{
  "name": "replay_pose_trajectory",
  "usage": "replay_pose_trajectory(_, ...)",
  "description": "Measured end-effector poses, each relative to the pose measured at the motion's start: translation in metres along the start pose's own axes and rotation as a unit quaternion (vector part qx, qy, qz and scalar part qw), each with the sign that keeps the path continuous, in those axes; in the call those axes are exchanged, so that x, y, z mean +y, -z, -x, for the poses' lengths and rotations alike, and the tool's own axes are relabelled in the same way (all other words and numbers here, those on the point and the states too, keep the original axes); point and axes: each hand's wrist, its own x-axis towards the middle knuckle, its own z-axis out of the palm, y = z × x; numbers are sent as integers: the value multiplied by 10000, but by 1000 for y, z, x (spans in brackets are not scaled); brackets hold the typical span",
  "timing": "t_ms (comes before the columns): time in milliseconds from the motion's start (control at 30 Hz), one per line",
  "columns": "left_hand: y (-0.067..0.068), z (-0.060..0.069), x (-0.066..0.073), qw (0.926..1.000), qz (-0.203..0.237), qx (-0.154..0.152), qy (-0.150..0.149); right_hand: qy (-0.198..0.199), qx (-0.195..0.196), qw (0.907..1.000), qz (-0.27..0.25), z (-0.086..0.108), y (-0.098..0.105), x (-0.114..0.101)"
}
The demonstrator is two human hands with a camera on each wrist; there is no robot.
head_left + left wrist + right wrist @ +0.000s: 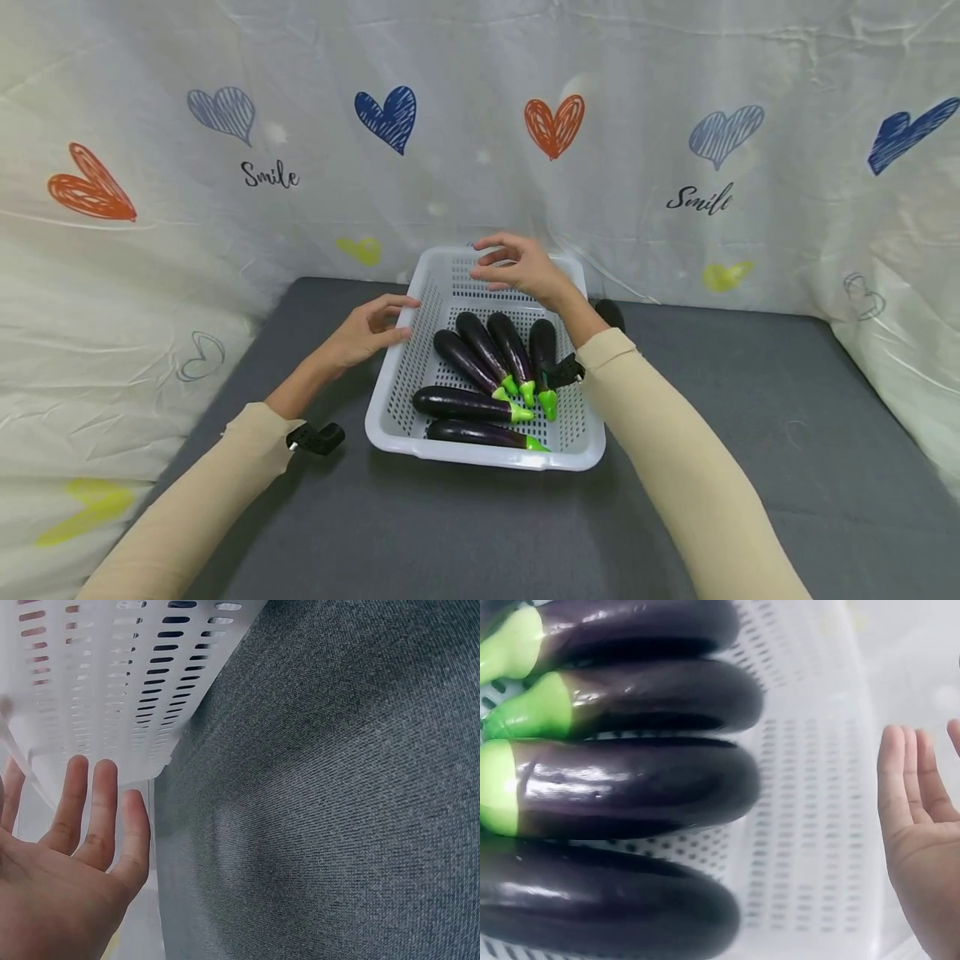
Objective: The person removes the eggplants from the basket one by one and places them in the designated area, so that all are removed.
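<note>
A white perforated plastic basket (pixel 487 454) holds several dark purple eggplants (pixel 459 405) with bright green stem ends. Some fan out toward the back, while two lie crosswise at the front. At the basket's left rim is my left hand (pixel 363 333), fingers loosely extended beside the wall; whether they touch it I cannot tell. In the left wrist view its fingers (pixel 103 802) are spread and hold nothing. Above the back of the basket hovers my right hand (pixel 521 271), also holding nothing. The right wrist view shows eggplants (pixel 637 787) apart from its straightened fingers (pixel 892 772).
The basket stands on a dark grey cloth-covered table (pixel 480 533). Behind my right forearm, outside the basket, a dark rounded object (pixel 610 314) shows partly. A white curtain (pixel 465 192) printed with hearts hangs right behind the basket and table.
</note>
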Motion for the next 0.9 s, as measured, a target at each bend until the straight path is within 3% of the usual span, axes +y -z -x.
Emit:
replay_pose_trajectory(200,0,1,1,10000,48,-45,59,-450,48,9980,437,-6,-5,22)
replay_pose_trajectory(467,1,0,2,9999,-4,-118,86,-601,133,9919,1108,-10,-17,44)
replay_pose_trajectory(700,1,-1,2,9998,99,-169,37,-960,25,9834,1542,-9,-22,54)
replay_pose_trajectory(900,2,-1,-1,9997,164,-171,-9,-1001,-141,9779,1831,-12,-24,61)
